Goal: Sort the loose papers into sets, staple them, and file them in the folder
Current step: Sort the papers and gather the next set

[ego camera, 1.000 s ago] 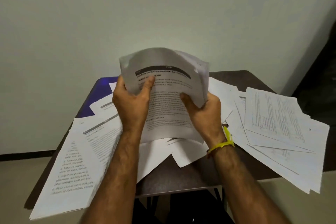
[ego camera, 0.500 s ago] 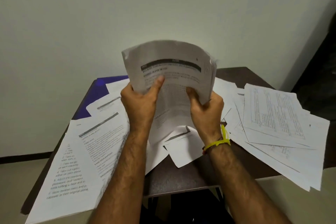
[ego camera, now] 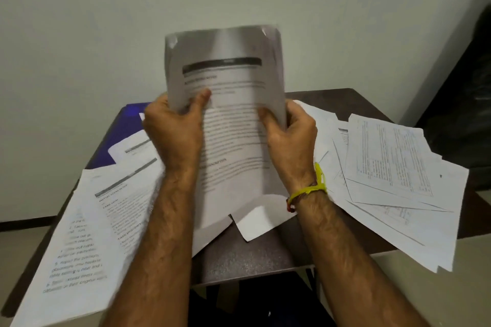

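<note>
While I hold the set of papers (ego camera: 233, 125) upright above the table's (ego camera: 239, 260) middle, my left hand (ego camera: 174, 133) and right hand (ego camera: 289, 138) clamp its side edges; I judge squaring comes next, then stapling.

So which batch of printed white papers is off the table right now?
The upright sheaf of printed pages, gripped by the left hand and right hand; the left pile and right pile lie flat.
</note>
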